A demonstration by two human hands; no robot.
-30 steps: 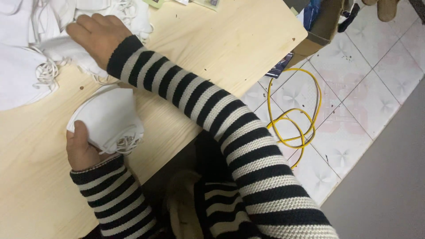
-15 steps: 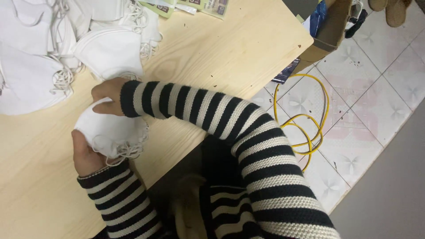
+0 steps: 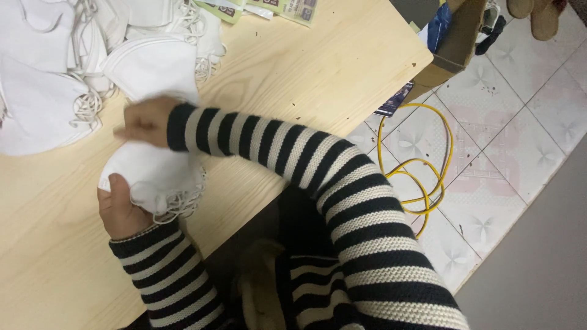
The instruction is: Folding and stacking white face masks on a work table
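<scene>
leftmost, loose white masks (image 3: pixel 43 91) heaped on the wooden table (image 3: pixel 293 79). then left hand (image 3: pixel 119 208) closed around a stack of white masks (image 3: pixel 156 174) at the table's near edge, right hand (image 3: pixel 143 122) pressed on its top, blurred, grip unclear. further right, yellow cable (image 3: pixel 422 177) coiled on tiled floor (image 3: pixel 520 122).

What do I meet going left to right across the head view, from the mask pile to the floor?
Loose white mask pile → left hand gripping mask stack → wooden table → yellow cable → cardboard box → tiled floor.
</scene>
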